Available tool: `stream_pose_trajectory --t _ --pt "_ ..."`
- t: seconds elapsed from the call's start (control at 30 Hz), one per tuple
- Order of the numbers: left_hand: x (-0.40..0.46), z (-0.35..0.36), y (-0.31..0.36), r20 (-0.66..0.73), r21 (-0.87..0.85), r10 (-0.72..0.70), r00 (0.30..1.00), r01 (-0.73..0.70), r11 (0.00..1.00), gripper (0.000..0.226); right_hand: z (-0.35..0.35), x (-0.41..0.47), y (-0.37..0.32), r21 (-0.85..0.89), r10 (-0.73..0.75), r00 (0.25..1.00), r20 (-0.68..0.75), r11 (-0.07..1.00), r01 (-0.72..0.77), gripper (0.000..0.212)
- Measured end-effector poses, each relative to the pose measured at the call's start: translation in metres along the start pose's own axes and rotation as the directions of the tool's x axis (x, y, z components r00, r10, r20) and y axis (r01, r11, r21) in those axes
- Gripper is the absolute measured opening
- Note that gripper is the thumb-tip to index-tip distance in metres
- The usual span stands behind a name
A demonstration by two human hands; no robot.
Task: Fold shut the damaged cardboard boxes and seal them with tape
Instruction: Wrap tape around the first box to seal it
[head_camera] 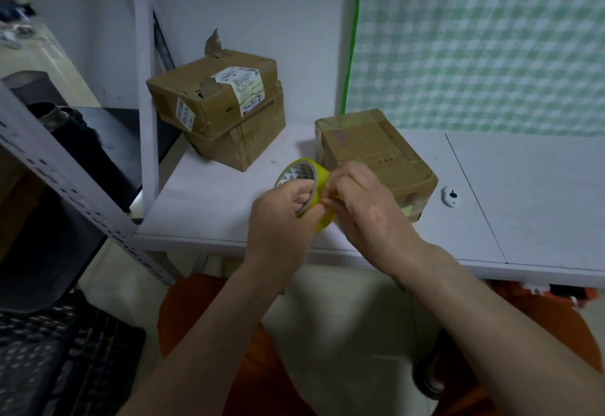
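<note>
1. Picking at the roll of yellow tape (306, 186) is the step in hand, by my judgement: the roll is held up over the near edge of the white table (212, 193), just in front of the nearest cardboard box (376, 153).
2. The left hand (281, 216) grips the roll, fingers curled through its core and thumb on the outer face.
3. The right hand (363, 199) pinches at the roll's rim with its fingertips drawn close together, probably searching for the free end; whether a strip is already lifted I cannot tell.
4. The next move calls for peeling a length free and carrying it to the nearest box, whose top looks folded flat and bears old, wrinkled brown tape.
5. The roll is a glossy ring with a printed paper core; the nearest box is squat and dented, with worn corners.
6. Farther back on the left, a stack of two boxes (222, 111) sits well apart from it: the upper one is torn, with a ragged flap standing up at its back edge and white labels stuck across it.
7. A small white round object (451, 197) lies on the table just right of the nearest box, and a green checked cloth (491, 39) hangs behind.
</note>
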State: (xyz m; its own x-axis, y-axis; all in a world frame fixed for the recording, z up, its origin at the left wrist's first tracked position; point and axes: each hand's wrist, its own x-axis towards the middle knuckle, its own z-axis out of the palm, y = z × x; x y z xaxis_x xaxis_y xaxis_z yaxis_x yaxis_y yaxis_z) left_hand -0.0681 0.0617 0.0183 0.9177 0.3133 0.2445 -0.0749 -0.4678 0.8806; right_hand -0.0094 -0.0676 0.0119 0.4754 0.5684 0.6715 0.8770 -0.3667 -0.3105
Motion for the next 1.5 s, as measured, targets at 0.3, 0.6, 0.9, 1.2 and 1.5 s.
stream_pose_trajectory --t 0.3,0.6,0.9,1.2,1.5 --pt "0.0 -0.001 0.0 0.041 -0.005 -0.049 0.998 0.049 0.999 0.029 -0.009 -0.008 0.003 -0.122 -0.126 0.989 0.079 0.983 0.135 0.002" --pt "0.006 -0.023 0.001 0.35 -0.057 -0.107 0.93 0.136 0.989 0.046 -0.01 -0.003 0.003 0.041 0.027 0.983 0.181 0.999 -0.035 0.008" --pt "0.017 -0.032 -0.016 0.286 0.152 -0.251 0.925 0.215 0.965 0.031 -0.01 0.006 -0.001 0.308 0.193 0.958 0.214 0.917 -0.254 0.011" --pt "0.009 -0.015 -0.019 0.17 0.016 0.092 0.981 -0.096 0.995 0.022 -0.013 0.017 -0.011 0.174 0.015 0.969 0.246 0.983 -0.059 0.001" --pt "0.005 -0.006 -0.016 0.042 -0.282 -0.083 0.996 0.091 0.955 0.018 -0.028 0.009 -0.006 0.334 0.351 0.928 -0.128 0.896 -0.293 0.017"
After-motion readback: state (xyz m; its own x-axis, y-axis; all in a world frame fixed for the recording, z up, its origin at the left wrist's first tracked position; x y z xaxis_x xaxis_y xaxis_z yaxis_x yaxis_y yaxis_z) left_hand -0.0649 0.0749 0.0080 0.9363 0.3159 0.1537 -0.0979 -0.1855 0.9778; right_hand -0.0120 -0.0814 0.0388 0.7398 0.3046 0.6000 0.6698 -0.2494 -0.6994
